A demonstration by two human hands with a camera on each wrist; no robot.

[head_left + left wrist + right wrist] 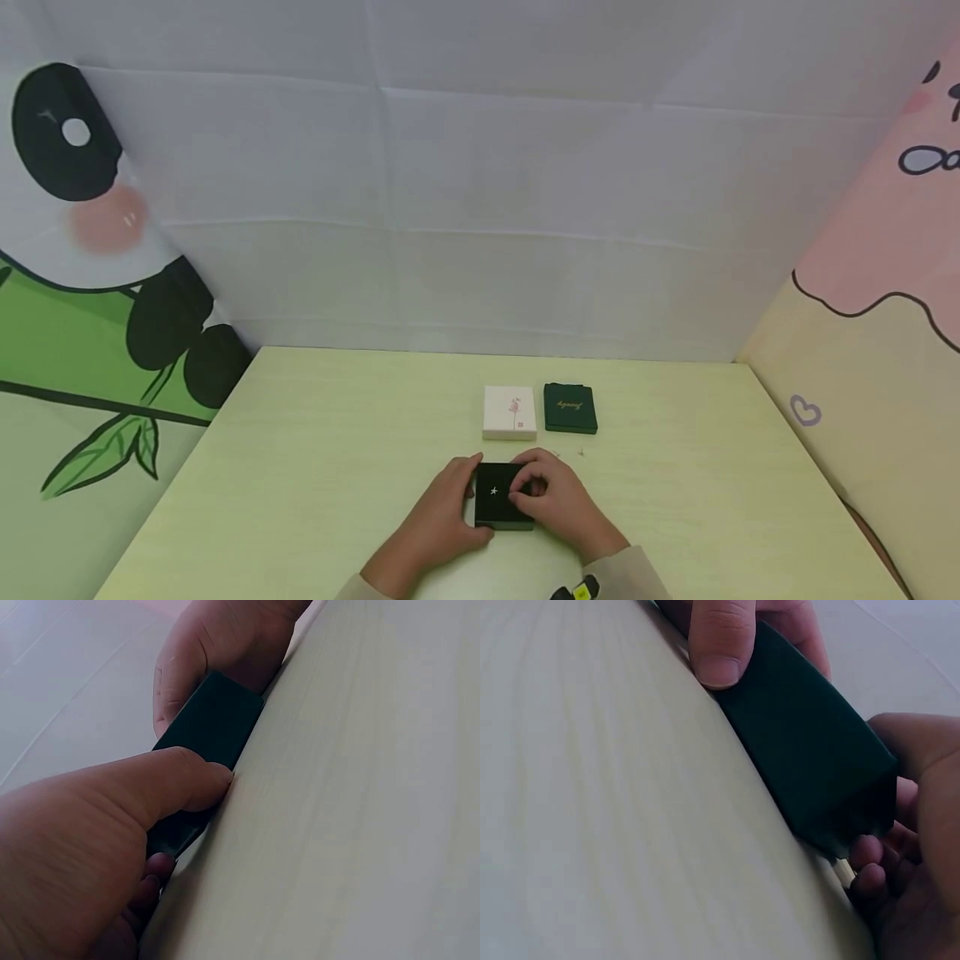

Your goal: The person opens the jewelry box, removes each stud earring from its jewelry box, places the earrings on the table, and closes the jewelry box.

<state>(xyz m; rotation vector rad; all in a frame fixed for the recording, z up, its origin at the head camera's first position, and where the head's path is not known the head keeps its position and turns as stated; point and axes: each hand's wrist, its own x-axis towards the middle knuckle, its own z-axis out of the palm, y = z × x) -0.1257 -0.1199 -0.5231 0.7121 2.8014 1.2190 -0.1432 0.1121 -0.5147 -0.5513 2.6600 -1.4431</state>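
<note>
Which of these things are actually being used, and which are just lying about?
In use:
dark green box, gripped by the left hand
star-shaped piece inside it
right hand, over the box

Lying about, it seems:
white flower-printed box
gold-lettered green piece, perhaps a lid
tiny bits, too small to identify

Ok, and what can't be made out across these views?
Head: anything the right hand may pinch, hidden by the hand itself.
Head: what the tiny pieces on the table are; too small.
Left wrist: inside of the dark green box, hidden by its wall.
Right wrist: part of the right hand, cut off by the right edge.
</note>
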